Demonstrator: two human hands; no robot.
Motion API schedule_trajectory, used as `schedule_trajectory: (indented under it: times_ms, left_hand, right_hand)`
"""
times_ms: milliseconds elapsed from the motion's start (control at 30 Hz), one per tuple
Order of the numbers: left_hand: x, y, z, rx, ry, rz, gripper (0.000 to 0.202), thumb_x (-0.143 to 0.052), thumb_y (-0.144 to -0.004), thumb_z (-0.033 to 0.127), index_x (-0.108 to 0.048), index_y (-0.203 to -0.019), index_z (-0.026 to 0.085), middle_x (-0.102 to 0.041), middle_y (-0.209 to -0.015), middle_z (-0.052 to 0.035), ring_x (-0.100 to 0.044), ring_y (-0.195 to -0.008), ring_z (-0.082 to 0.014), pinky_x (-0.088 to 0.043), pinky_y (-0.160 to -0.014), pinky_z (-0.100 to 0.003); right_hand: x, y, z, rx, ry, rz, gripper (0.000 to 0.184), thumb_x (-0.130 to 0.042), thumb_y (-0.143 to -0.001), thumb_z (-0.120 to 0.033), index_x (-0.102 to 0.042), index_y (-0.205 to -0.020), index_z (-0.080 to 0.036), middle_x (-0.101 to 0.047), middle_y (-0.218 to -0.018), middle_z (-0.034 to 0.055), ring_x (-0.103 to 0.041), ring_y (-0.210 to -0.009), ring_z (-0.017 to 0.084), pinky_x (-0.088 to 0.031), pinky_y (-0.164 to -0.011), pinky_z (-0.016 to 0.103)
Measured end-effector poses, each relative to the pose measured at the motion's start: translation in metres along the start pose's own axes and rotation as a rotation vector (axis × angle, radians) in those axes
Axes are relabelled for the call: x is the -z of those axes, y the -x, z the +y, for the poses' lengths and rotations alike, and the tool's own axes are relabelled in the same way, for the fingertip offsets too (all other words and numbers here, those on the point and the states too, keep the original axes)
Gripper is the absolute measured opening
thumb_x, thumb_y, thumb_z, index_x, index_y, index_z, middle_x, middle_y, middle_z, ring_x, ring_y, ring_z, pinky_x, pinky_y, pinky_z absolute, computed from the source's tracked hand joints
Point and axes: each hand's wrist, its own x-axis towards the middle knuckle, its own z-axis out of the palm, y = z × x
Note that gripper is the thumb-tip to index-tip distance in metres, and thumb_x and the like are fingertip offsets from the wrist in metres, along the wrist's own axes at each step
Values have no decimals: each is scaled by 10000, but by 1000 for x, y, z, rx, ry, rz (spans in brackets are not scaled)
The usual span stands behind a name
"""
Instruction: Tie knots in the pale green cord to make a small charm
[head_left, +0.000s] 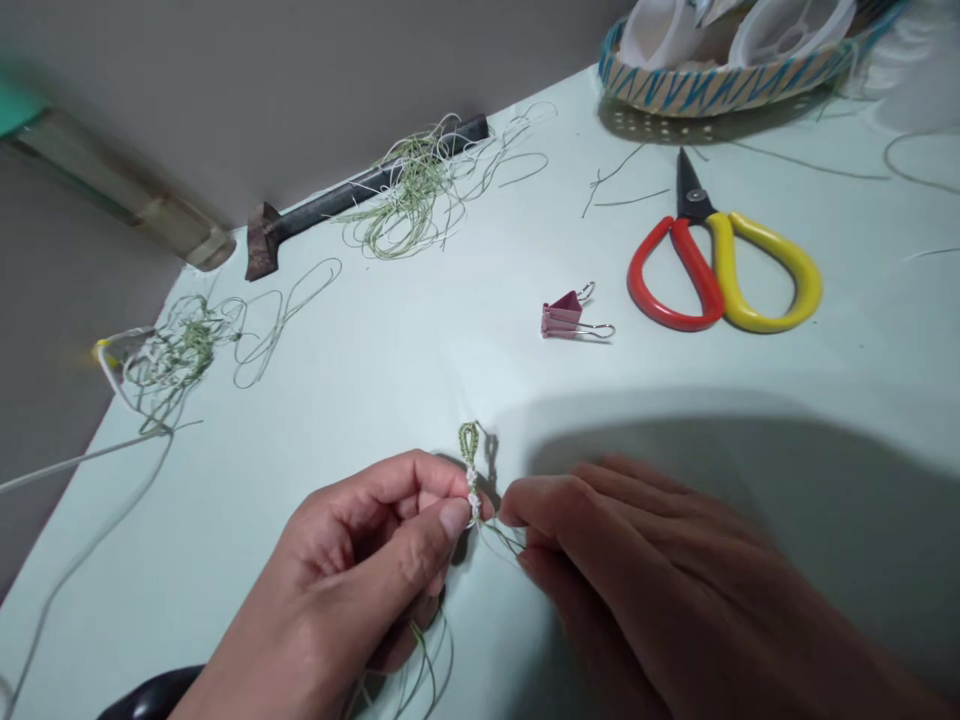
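Note:
A small knotted cord piece (469,455) with a green loop on top and white knots below stands up from between the thumb and forefinger of my left hand (367,560). Thin green cords (504,538) run from its lower end to my right hand (600,560), whose thumb and forefinger are pinched on them. More loose strands (424,660) hang below my left hand. The other fingers of my right hand lie out of clear sight behind its back.
Scissors (697,250) with red and yellow handles lie beyond my right hand, beside a pink binder clip (566,315). A hammer (345,195) lies at the back under tangled green thread (412,195). Another tangle (184,350) sits left; a basket (697,90) holds spools.

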Motion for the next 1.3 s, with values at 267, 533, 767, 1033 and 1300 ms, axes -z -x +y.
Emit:
schedule_trajectory:
  times_ms: [267, 533, 767, 1033, 1300]
  left_hand:
    - [2, 1, 2, 11, -1, -27, 202, -690, -899, 459, -683, -933, 260, -357, -576, 61, -223, -486, -71, -195, -387, -132]
    - [-2, -1, 6, 52, -50, -28, 318, -687, -887, 516, -651, -794, 214, -270, -536, 88, -152, -461, -54, -176, -380, -130]
    - [-1, -6, 10, 37, -153, -38, 328, -637, -917, 511, -609, -808, 203, -310, -514, 89, -190, -437, -61, -157, -383, -176]
    - [3, -5, 10, 27, -144, -78, 329, -617, -933, 513, -571, -819, 208, -328, -513, 89, -194, -462, -69, -181, -401, -174]
    - [-1, -7, 13, 25, -135, -90, 341, -617, -929, 502, -559, -769, 206, -321, -486, 88, -195, -443, -70, -187, -388, -163]
  right_hand:
    - [-6, 4, -8, 7, 276, -95, 214, -493, -936, -198, -656, -1067, -245, -718, -792, 59, -686, -763, 244, -587, -751, 382]
    - [-3, 2, -4, 8, 244, -74, 211, -467, -895, -103, -625, -962, -227, -722, -773, 42, -682, -709, 204, -579, -731, 329]
    - [-2, -1, -1, 31, 84, -8, 295, -444, -647, -11, -570, -772, -246, -662, -624, -12, -600, -517, 187, -521, -549, 333]
    - [8, -3, -11, -42, 98, -97, 261, -464, -759, -22, -577, -792, -255, -693, -706, 10, -663, -632, 211, -542, -597, 368]
    - [-8, 0, -5, -44, 143, -63, 95, -646, -814, -143, -605, -798, -227, -653, -704, -8, -617, -640, 215, -490, -578, 389]
